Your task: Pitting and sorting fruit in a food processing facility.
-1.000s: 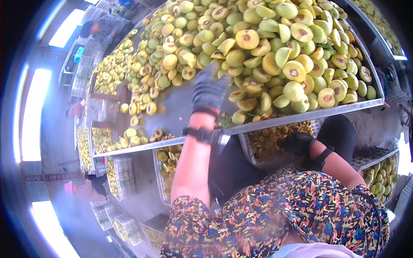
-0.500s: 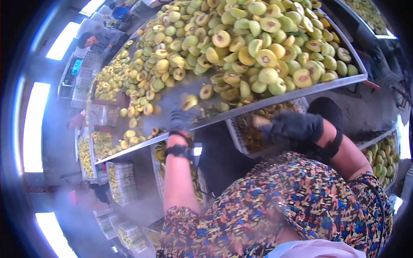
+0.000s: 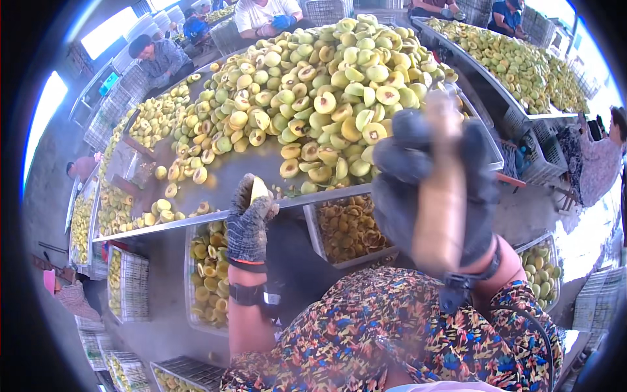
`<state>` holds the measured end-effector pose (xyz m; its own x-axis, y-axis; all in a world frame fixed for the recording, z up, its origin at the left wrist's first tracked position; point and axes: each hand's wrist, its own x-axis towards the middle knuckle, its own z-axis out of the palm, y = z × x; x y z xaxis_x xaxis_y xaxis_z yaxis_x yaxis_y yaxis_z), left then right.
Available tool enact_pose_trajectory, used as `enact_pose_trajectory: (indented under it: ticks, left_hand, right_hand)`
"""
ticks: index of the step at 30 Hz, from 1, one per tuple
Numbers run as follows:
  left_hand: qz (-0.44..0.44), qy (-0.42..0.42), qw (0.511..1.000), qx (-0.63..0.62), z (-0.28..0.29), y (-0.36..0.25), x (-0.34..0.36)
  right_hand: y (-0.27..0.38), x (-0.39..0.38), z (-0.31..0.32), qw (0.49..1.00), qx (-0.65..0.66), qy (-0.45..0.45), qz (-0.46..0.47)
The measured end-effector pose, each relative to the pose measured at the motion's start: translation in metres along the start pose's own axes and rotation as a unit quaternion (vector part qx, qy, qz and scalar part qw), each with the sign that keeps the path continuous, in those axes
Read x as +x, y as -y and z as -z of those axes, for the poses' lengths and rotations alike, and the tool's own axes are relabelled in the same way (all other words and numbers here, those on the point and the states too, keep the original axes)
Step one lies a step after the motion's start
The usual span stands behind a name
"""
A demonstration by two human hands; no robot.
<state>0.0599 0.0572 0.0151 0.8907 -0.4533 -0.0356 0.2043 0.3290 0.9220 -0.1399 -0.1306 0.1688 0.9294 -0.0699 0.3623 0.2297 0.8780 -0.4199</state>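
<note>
My left hand (image 3: 247,219), in a grey knit glove, is raised just in front of the table edge. Its fingers are closed around a pale yellow fruit half (image 3: 259,189). In my right hand (image 3: 400,193), gloved in black, is a wooden-handled tool (image 3: 441,215), held up close to the camera and smeared by motion; its working end cannot be made out. Beyond both hands, a heap of halved yellow-green stone fruit (image 3: 326,104) covers much of the metal-rimmed table (image 3: 245,171). Several halves show brownish pit centres.
Below the table edge stand a crate of brownish fruit pieces (image 3: 316,235) and, left of it, a crate of fruit halves (image 3: 190,287). Another fruit crate (image 3: 555,274) is at right. Co-workers sit around, one in a white shirt (image 3: 264,14). A second fruit-covered table (image 3: 470,52) stands far right.
My left hand has drawn back from the tabletop toward me with a fruit half. My right hand has risen from above the crate with the tool. The view has shifted, showing more co-workers.
</note>
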Motion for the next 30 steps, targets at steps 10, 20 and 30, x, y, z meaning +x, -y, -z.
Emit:
enact_pose_trajectory:
  ticks: [10, 20, 30]
  left_hand:
    - [0.116, 0.133, 0.954, -0.244, -0.051, -0.014, -0.040]
    - [0.131, 0.125, 0.950, -0.253, -0.054, -0.009, -0.051]
    - [0.108, 0.111, 0.963, -0.221, -0.069, -0.012, -0.059]
  right_hand:
    - [0.025, -0.037, -0.038, 0.932, -0.189, 0.278, 0.135]
    - [0.025, -0.062, -0.038, 0.906, -0.227, 0.314, 0.170]
    - [0.027, -0.075, -0.047, 0.897, -0.237, 0.318, 0.193]
